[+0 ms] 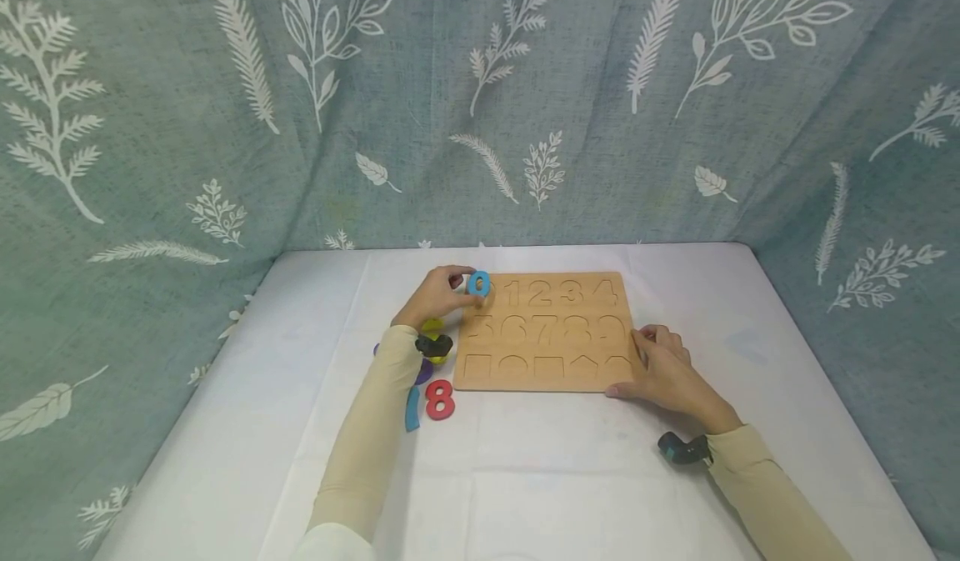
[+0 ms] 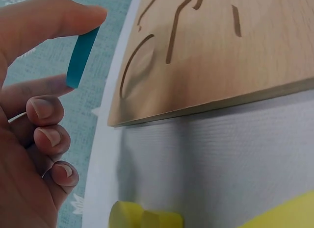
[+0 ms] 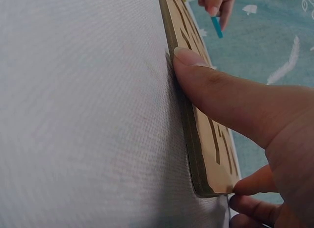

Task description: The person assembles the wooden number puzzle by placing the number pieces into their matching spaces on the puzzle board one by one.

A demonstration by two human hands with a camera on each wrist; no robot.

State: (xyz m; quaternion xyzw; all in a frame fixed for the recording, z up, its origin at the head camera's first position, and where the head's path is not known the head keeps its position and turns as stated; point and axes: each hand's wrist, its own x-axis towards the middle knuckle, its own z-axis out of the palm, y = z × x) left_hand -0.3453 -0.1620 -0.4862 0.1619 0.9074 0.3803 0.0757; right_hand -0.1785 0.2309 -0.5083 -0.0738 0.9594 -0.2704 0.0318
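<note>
My left hand (image 1: 437,296) pinches a blue number 0 (image 1: 471,284) between thumb and index finger. It is held up over the top left corner of a wooden number puzzle board (image 1: 495,348), near the 0 recess. In the left wrist view the blue 0 (image 2: 81,59) appears edge-on, apart from the board, with the other fingers curled. My right hand (image 1: 667,373) holds the board's near right corner. Its thumb (image 3: 196,71) presses the front edge while the fingertips touch the right side. The board's recesses show digits above and shapes below.
Left of the board lie a red number 8 (image 1: 440,399), a blue curved piece (image 1: 412,409), yellow pieces (image 1: 433,325) and a purple piece (image 1: 424,371), partly hidden by the left forearm. A white cloth (image 1: 540,478) covers the table. Patterned green-blue curtains (image 1: 427,69) stand behind and beside it.
</note>
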